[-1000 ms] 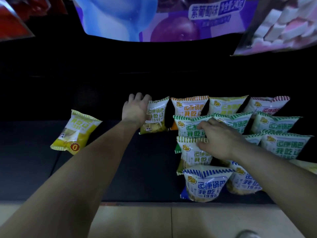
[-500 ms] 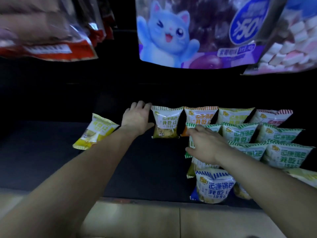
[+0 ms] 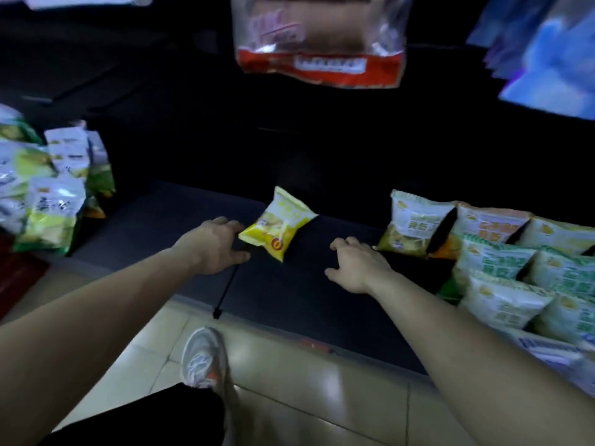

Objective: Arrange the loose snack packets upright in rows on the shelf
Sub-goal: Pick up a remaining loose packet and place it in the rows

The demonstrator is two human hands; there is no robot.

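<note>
A loose yellow snack packet point(image 3: 279, 227) lies tilted on the dark shelf point(image 3: 289, 300), apart from the rows. My left hand point(image 3: 215, 245) reaches it from the left, and the packet's lower left corner sits between my spread fingers and thumb, touching them. My right hand point(image 3: 357, 265) hovers palm down with spread fingers over bare shelf, just left of the rows and holding nothing. The arranged snack packets point(image 3: 502, 262) stand in overlapping rows at the right. The nearest of them is a white and yellow packet point(image 3: 415, 227).
A heap of other green and white packets point(image 3: 48, 201) fills the shelf's left end. A big clear bag point(image 3: 318, 43) hangs overhead. A thin black divider rod point(image 3: 226, 286) lies across the shelf under my left hand. My shoe point(image 3: 203, 358) stands on the tiled floor.
The view has swung left. My left hand has left the back-row packet and moved to the yellow packet. My right hand has come off the rows and moved left.
</note>
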